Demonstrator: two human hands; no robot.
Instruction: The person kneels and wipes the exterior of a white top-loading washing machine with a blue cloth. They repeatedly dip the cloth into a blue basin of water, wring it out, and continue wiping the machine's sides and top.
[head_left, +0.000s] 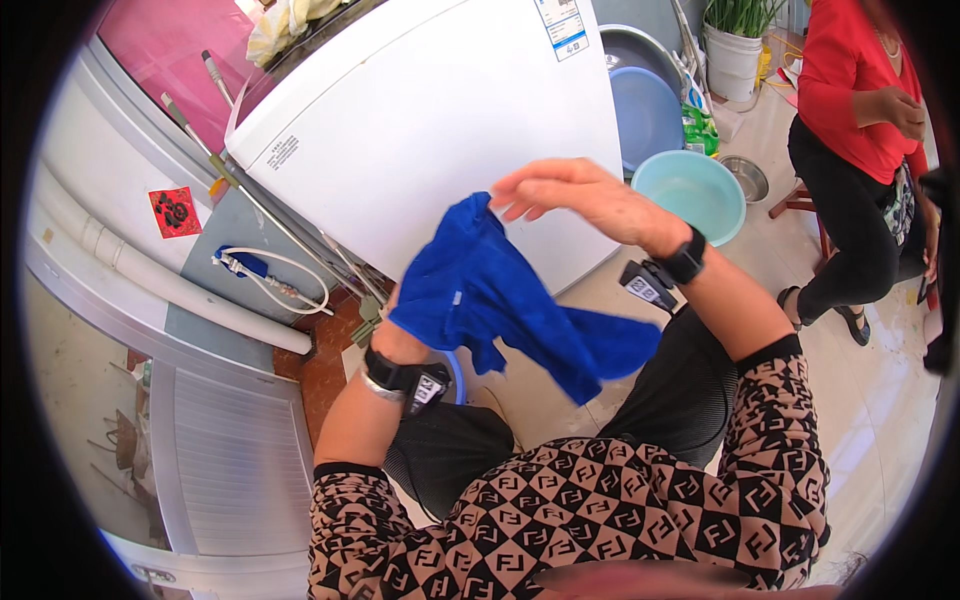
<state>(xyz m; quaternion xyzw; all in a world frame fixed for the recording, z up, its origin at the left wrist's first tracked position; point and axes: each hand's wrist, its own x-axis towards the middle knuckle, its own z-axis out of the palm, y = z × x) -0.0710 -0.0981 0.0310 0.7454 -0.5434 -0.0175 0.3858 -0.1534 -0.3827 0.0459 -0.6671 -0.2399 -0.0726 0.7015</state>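
A damp-looking blue cloth (487, 285) hangs in loose folds in front of the side of a large white appliance (450, 127). It drapes over my left hand (401, 337), hiding the fingers, so their grip cannot be seen; only the wrist and heel of the hand show. At the cloth's upper corner is my right hand (562, 187), its fingers extended and slightly blurred; whether the fingertips touch the cloth cannot be told. One end of the cloth trails to the right, above my knees. Both wrists wear black bands with small tagged devices.
A turquoise basin (690, 196), a blue basin (645, 116) and a steel bowl (745, 178) are right of the appliance. Another blue basin (456, 375) shows partly below my left hand. Poles (262, 202) lean at left. A person in red (862, 112) is at right.
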